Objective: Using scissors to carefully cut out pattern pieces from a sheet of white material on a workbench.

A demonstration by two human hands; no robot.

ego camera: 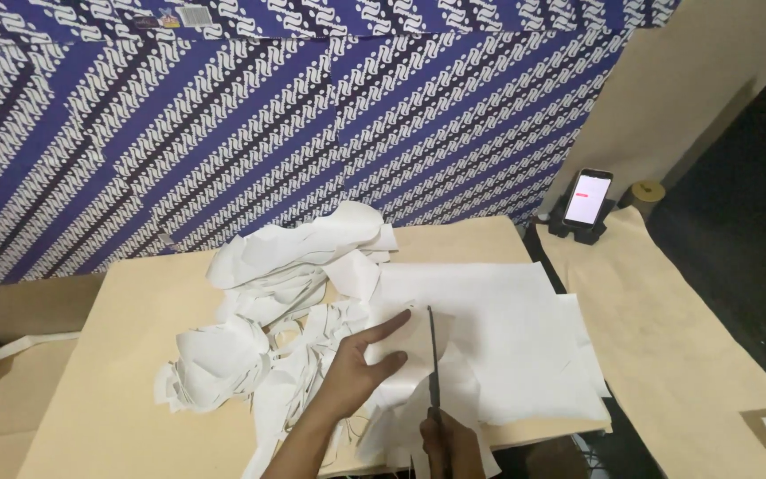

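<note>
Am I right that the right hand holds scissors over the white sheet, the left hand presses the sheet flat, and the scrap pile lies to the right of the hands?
Not quite: in the head view the scrap pile lies left of the hands. The right hand does hold the scissors over the white sheet, and the left hand presses it flat.

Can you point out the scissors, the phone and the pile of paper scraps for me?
scissors (pixel 433 355): head view, on the dark blades.
phone (pixel 588 197): head view, on its lit screen.
pile of paper scraps (pixel 268 293): head view, on the heap's middle.
</note>
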